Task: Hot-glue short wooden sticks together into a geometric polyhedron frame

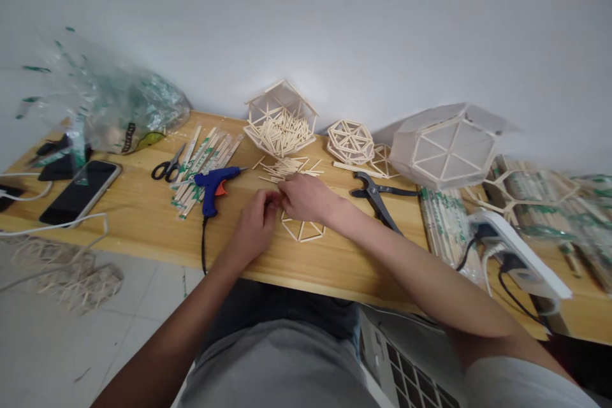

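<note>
My left hand (259, 222) rests over the middle of the table with its fingers curled together; whatever they hold is hidden. Close against it, my right hand (306, 196) reaches in from the right, fingers bent down in a pinch whose contents I cannot make out. Partly under my right hand lies a flat frame of short wooden sticks (301, 239), joined in triangles. Just beyond both hands is a loose pile of short sticks (289, 169). A blue glue gun (210, 190) with an orange trigger lies left of my left hand.
Behind stand a stick bowl full of cut sticks (284, 131), a small stick dome (351, 141) and a large covered polyhedron (447, 146). Pliers (377, 197), wrapped chopsticks (449, 229) and a power strip (521, 255) lie right. Scissors (168, 166), a phone (81, 192) and plastic bags (138, 99) occupy the left.
</note>
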